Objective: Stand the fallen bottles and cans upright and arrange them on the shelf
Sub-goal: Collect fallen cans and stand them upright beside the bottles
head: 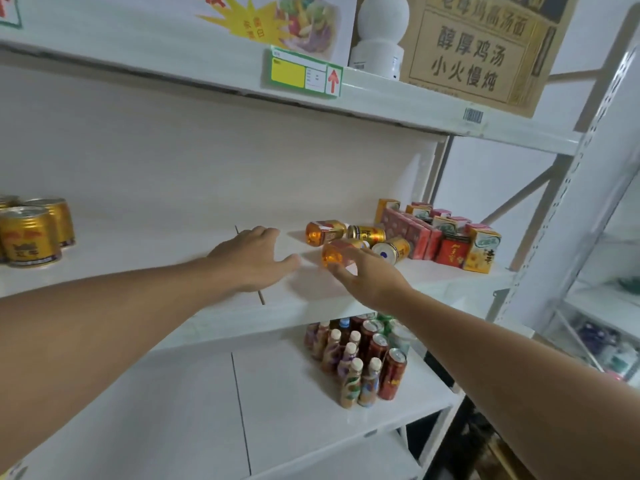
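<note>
Two amber bottles lie on their sides on the middle shelf (173,244). My right hand (372,275) reaches over the nearer bottle (334,254), with its fingers touching the bottle's bottom end. The farther bottle (323,232) lies just behind it. Beside them lie two fallen gold cans, one (367,234) at the back and one (393,250) nearer with its top facing me. My left hand (254,258) hovers over bare shelf to the left of the bottles, fingers relaxed, holding nothing.
Red and yellow drink cartons (450,237) stand at the shelf's right end. Upright gold cans (31,233) stand at the far left. Below, a lower shelf carries a cluster of upright bottles and cans (360,362). A cardboard box (485,46) sits on the top shelf.
</note>
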Demonstrator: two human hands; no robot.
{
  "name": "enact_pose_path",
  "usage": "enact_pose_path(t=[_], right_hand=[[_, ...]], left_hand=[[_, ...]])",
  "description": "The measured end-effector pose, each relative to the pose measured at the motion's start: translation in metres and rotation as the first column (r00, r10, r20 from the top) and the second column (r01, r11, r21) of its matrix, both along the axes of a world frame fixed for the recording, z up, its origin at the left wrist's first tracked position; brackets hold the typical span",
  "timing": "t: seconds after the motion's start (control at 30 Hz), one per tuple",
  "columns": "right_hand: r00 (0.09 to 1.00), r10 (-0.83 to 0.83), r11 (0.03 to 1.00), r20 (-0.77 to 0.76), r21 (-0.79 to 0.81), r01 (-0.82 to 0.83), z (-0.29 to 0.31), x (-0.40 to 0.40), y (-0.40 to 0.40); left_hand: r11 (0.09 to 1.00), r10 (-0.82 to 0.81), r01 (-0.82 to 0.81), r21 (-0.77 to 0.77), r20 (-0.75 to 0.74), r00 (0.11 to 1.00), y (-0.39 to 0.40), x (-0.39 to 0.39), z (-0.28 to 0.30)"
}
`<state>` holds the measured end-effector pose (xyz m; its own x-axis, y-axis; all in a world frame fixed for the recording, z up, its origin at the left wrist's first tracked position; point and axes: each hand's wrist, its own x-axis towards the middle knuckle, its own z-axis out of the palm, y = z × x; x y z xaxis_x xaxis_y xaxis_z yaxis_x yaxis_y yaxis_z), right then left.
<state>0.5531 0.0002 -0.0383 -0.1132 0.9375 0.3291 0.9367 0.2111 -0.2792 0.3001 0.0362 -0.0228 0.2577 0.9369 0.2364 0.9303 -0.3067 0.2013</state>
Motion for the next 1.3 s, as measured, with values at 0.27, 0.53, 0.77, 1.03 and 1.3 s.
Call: enact_pose_path(t=[0.27, 0.53, 0.77, 1.03, 1.3], right_hand=[[0.994, -0.108, 0.994, 0.014, -0.013, 0.108, -0.007, 0.042, 0.006], [0.986, -0.138, 0.984, -0.088, 0.104, 0.147, 0.008, 0.117, 0.049], [0.979, -0.058, 0.985, -0.194, 0.146, 0.087, 0.006, 0.175, 0.099], [0.842, -0.317, 0.948, -0.436, -0.162, 0.273, -0.012, 0.175, 0.133], [0.621, -0.514, 0.850, -0.592, -0.448, 0.277, -0.008, 0.159, 0.149]], left_hand=[[0.999, -0.023, 0.023, -0.030, 0.019, 1.000, 0.029, 0.039, -0.010], [1.000, 0.014, -0.014, 0.009, 0.009, 1.000, 0.059, 0.095, 0.007], [0.999, 0.054, -0.054, -0.009, 0.026, 0.998, 0.087, 0.157, 0.028], [0.995, -0.082, 0.083, -0.058, 0.008, 0.997, 0.127, 0.217, 0.033], [0.968, -0.186, 0.163, -0.191, -0.111, 0.976, 0.169, 0.239, 0.040]])
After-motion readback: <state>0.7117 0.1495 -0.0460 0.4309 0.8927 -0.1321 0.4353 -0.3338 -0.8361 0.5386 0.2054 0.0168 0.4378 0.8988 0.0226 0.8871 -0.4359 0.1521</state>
